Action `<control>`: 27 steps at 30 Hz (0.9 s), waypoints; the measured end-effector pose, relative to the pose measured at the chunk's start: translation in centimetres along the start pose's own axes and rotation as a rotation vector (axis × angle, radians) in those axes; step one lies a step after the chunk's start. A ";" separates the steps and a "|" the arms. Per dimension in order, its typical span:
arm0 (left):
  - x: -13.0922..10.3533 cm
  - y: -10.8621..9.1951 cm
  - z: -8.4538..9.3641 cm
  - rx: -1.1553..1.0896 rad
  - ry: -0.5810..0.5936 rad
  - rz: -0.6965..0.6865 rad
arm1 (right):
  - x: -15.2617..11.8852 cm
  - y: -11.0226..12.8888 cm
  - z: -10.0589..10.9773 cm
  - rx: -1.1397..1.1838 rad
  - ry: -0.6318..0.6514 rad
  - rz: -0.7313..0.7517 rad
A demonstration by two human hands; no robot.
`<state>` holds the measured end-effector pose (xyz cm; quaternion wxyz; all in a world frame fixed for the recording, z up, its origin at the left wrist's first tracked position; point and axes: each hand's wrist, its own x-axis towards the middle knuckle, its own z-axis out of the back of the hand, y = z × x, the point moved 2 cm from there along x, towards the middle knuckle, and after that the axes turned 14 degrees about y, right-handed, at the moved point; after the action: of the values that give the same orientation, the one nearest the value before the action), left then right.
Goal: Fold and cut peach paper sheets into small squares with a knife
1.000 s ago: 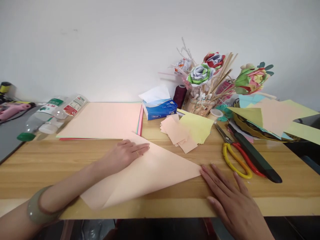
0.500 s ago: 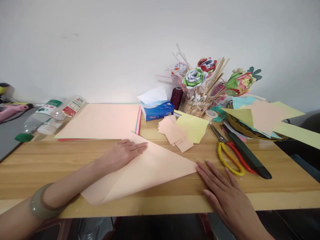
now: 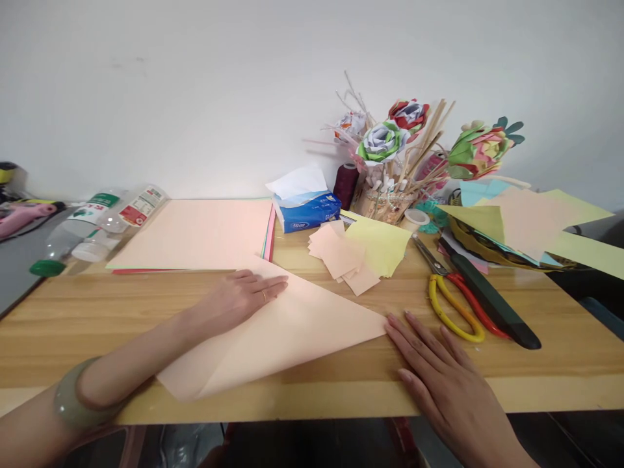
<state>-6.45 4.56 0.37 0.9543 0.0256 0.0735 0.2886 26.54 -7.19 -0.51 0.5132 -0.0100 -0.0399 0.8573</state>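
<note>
A large peach paper sheet [image 3: 297, 325], folded over on a slant, lies on the wooden table [image 3: 341, 390] with one sharp corner pointing right. My left hand [image 3: 244, 296] rests flat on its upper left part, fingers stretched toward the right. At the sharp right corner, the fingertips of my right hand [image 3: 439, 370] touch the paper; its fingers are spread and lie on the table. Neither hand grips anything. Yellow and red handled scissors [image 3: 455, 299] lie beyond my right hand, beside a dark green long-handled tool [image 3: 497, 302].
A stack of coloured paper [image 3: 195, 234] and plastic bottles [image 3: 92, 214] stand back left. A blue tissue pack [image 3: 309, 211], small peach squares [image 3: 336, 250], a yellow sheet [image 3: 380, 244] and a jar [image 3: 383, 205] of paper flowers are behind. A paper-filled basket [image 3: 487, 240] sits right.
The view has shifted slightly, so things on the right appear a little farther right. Both hands and the folded sheet hold nearly the same positions.
</note>
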 end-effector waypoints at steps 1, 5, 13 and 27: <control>0.1 0.1 0.2 -0.039 0.007 0.004 | 0.0 0.0 0.0 -0.008 0.000 0.002; 0.4 0.7 1.6 -0.201 0.069 0.003 | 0.0 0.2 0.1 -0.070 0.000 0.004; 0.3 1.1 2.5 -0.187 0.177 0.005 | 0.8 0.9 1.7 -0.127 -0.099 0.034; 0.7 1.6 3.1 -0.300 0.285 -0.020 | 11.0 6.2 5.0 0.378 0.386 0.478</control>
<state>-6.29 6.27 3.53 0.9302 -0.1587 0.1642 0.2875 15.57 -0.70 4.29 0.2889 -0.0854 0.2205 0.9277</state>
